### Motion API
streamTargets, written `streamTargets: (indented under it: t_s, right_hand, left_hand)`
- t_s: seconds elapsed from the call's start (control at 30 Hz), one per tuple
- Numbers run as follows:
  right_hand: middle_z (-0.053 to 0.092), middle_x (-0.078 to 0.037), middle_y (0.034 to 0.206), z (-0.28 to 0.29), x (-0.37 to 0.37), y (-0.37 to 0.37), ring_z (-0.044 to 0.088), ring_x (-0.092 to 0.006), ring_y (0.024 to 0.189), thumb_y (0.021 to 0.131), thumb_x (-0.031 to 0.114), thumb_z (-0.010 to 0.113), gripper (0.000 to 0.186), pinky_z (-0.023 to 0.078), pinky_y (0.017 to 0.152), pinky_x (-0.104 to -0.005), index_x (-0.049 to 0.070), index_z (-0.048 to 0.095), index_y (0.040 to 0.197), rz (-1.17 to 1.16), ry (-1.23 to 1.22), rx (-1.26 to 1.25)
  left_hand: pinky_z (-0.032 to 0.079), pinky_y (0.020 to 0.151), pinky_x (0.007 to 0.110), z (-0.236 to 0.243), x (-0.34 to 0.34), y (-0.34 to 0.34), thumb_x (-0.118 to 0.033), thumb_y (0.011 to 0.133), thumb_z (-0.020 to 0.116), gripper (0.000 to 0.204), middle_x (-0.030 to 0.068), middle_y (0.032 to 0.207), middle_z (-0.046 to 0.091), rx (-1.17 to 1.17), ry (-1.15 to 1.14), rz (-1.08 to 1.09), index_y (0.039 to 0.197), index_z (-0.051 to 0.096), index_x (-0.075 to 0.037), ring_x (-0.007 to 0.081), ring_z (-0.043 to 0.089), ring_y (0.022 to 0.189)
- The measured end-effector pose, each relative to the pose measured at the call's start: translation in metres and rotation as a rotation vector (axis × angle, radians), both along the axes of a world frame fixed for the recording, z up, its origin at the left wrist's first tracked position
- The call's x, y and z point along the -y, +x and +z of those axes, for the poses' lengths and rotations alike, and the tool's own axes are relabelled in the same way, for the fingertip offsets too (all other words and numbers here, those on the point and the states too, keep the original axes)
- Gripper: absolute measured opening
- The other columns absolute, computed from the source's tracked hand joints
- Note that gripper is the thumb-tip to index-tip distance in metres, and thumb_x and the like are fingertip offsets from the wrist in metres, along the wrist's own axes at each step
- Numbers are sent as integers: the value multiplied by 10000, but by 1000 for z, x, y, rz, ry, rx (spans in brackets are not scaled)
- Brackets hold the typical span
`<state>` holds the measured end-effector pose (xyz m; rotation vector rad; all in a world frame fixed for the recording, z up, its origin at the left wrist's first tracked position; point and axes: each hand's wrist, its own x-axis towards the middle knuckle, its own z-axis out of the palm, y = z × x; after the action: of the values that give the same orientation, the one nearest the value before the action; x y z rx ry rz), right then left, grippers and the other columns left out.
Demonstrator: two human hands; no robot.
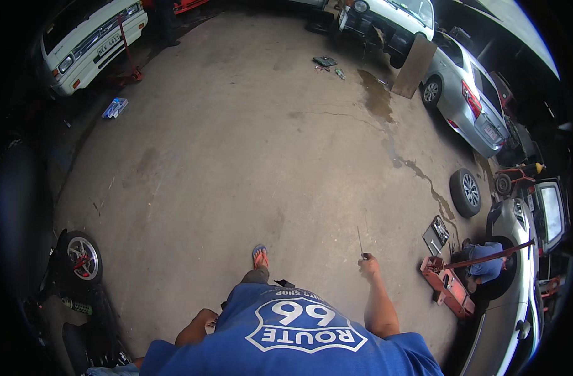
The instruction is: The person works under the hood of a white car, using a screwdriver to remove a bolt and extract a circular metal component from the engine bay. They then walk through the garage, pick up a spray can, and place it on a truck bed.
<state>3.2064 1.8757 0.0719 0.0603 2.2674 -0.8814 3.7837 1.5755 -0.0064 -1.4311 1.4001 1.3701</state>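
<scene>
My right hand reaches out over the concrete floor, its fingers closed. A thin straight rod sticks up from them, pointing away from me; its exact kind is too fine to tell. Bent close beside my body, my left arm shows at the lower left. Its fingers cannot be made out, nor whether they hold anything. My blue shirt with a white shield print fills the lower middle. One foot in a flip-flop steps forward, and a small black thing shows at the shirt's front edge.
At the right, a person crouches by a silver car, beside a red floor jack, an open tool case and a loose wheel. A motorcycle stands left. Ahead are a white van and a parked sedan.
</scene>
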Motion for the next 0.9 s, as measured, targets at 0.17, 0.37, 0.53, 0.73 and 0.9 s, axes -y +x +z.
streamTargets:
  t_s: [0.17, 0.37, 0.53, 0.73, 0.9]
  right_hand:
    - [660, -105, 820, -65, 66, -4, 611, -219, 638, 845, 95, 664, 459, 492, 535, -373, 64, 591, 1297, 190, 8, 459]
    - [635, -92, 773, -161, 192, -83, 571, -193, 584, 868, 85, 630, 267, 462, 504, -354, 49, 671, 1129, 286, 201, 617]
    - [633, -94, 778, -107, 353, -315, 568, -191, 576, 876, 81, 617, 357, 459, 485, -349, 54, 609, 1232, 211, 129, 473]
    - [629, -101, 782, -43, 594, -635, 571, -189, 572, 889, 86, 588, 466, 460, 464, -347, 46, 535, 1350, 103, 4, 107]
    - [590, -53, 824, -30, 795, -811, 520, -148, 581, 888, 35, 525, 457, 421, 449, -310, 75, 496, 1342, 61, -134, -20]
  left_hand:
    - [573, 708, 355, -13, 191, -183, -191, 947, 607, 292, 103, 1018, 724, -54, -88, 177, 1193, 647, -38, 221, 727, 826]
    - [569, 703, 332, 2, 424, -430, -176, 950, 614, 324, 124, 1052, 727, -323, -423, 234, 1238, 635, -28, 213, 738, 855]
    - [562, 725, 364, 45, 529, -564, -173, 975, 593, 324, 128, 1094, 714, -244, -285, 191, 1265, 600, -29, 238, 723, 892]
    - [567, 712, 362, 1, 611, -666, -224, 955, 604, 312, 113, 1072, 719, -193, -199, 300, 1203, 636, -37, 234, 719, 886]
    - [595, 700, 362, -55, 686, -712, -266, 942, 588, 314, 97, 1087, 721, -98, 38, 206, 1131, 648, -23, 239, 736, 892]
